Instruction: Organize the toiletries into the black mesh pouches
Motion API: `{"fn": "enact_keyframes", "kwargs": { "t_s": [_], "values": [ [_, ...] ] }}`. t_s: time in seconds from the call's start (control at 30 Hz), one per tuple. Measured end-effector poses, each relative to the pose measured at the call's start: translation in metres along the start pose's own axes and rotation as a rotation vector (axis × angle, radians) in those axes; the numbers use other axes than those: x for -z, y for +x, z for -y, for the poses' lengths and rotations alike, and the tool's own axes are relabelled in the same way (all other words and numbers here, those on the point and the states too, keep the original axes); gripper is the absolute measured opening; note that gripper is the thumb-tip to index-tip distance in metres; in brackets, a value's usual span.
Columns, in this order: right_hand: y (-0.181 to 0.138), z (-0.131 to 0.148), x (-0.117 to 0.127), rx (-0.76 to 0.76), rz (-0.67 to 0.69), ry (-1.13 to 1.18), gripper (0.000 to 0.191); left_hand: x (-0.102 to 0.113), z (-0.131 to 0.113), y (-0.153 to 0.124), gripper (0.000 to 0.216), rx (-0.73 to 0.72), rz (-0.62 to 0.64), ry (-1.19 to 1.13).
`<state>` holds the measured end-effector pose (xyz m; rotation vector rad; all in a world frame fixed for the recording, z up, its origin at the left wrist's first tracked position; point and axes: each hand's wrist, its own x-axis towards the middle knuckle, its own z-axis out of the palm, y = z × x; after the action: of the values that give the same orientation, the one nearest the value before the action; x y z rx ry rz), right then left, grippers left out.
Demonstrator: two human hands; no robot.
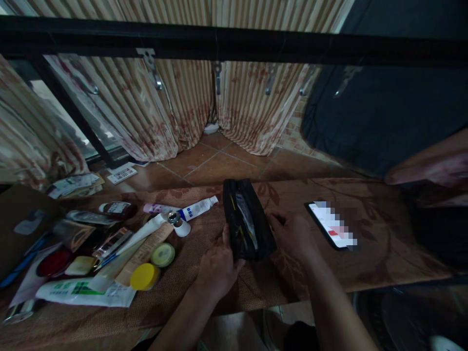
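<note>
A black zip pouch (239,200) lies open in the middle of the brown patterned table (369,263), with pens and a clear wrapper showing inside. My left hand (218,269) grips the pouch's near left edge, thumb up along its side. My right hand (292,237) holds the pouch's right side, fingers curled against it.
To the left lie several toiletries: a white tube (195,210), a small white bottle (179,223), a yellow lid (145,276), a green-lidded jar (163,254), packets and a printed sachet (82,292). A lit phone (332,225) lies right of the pouch. Curtains (153,117) hang behind.
</note>
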<state>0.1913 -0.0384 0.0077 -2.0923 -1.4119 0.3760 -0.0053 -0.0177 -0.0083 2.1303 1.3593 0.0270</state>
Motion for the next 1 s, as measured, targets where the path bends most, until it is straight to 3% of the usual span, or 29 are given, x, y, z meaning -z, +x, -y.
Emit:
{"fn": "enact_keyframes", "kwargs": {
  "t_s": [0.27,0.47,1.0],
  "values": [
    [-0.007,-0.009,-0.011,-0.017,0.118,-0.181,0.018,0.002,-0.001,-0.001,0.085,-0.013,0.006,-0.028],
    [-0.003,-0.004,-0.012,-0.024,0.170,-0.242,0.020,0.000,0.000,0.000,0.084,-0.003,-0.007,-0.007],
    [0.002,0.003,-0.011,-0.071,0.141,-0.193,0.023,-0.001,-0.003,0.001,0.083,0.023,-0.016,0.087]
  ]
}}
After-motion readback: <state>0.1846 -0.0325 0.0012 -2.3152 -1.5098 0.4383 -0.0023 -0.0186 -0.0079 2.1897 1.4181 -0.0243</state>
